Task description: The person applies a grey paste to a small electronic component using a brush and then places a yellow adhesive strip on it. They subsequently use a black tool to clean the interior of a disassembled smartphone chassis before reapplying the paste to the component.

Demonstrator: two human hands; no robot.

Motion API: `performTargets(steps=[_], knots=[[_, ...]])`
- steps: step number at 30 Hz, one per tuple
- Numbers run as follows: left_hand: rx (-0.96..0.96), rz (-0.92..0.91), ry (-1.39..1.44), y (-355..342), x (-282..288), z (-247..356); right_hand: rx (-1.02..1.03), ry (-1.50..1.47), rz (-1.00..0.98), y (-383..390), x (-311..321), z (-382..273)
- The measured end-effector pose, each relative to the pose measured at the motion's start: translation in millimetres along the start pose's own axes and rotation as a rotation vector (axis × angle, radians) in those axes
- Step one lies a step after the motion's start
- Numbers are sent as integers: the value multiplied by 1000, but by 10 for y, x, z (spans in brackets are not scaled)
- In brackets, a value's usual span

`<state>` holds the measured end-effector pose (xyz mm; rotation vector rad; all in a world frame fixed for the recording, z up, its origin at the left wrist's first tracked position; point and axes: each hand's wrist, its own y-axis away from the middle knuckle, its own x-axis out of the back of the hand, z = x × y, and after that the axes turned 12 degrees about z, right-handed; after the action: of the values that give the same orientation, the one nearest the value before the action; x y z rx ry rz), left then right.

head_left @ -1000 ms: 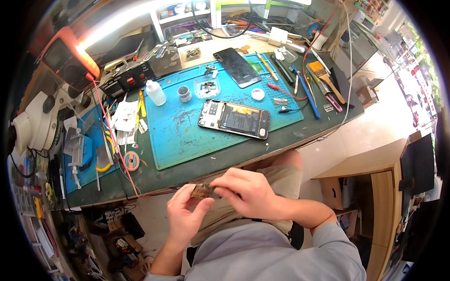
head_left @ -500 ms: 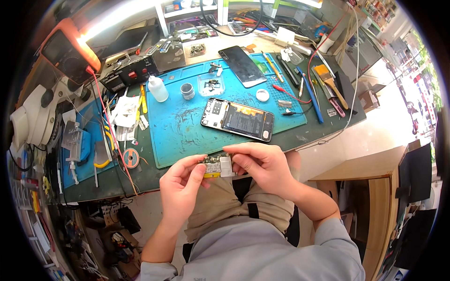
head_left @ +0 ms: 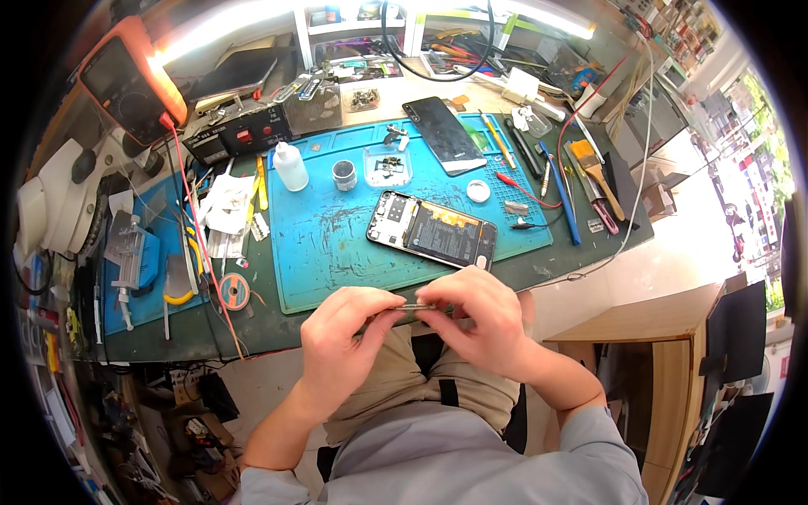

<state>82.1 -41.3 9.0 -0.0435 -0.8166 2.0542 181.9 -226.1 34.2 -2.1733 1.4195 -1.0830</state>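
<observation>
Circuit board [head_left: 413, 307] edge-on | hands [head_left: 341, 330] [head_left: 481, 310] nearly closed, pinching its ends | bare mat [head_left: 324, 248] left of phone [head_left: 444, 233]

"Item?"
"One thin, flat board [head_left: 412, 307], seen nearly edge-on; face detail unreadable."
"Pose?"
"Roughly level, long edge running left to right."
"Support?"
"Pinched at its ends by the left hand [head_left: 341, 330] and right hand [head_left: 481, 310], near the counter's [head_left: 257, 326] front edge."

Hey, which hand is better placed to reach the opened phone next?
Probably your right hand: it appears nearer the opened phone, while your left hand sits farther off. Both pinch a thin piece.
</observation>
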Motion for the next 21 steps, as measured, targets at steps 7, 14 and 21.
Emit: performTargets(steps=[7, 14, 21], knots=[[183, 109, -8, -225, -60, -125, 83, 78, 114, -307, -92, 345], [330, 186, 31, -299, -8, -314, 388, 189, 47, -833, -180, 719], [355, 136, 19, -294, -5, -345, 575, 290, 8, -786, -214, 772]])
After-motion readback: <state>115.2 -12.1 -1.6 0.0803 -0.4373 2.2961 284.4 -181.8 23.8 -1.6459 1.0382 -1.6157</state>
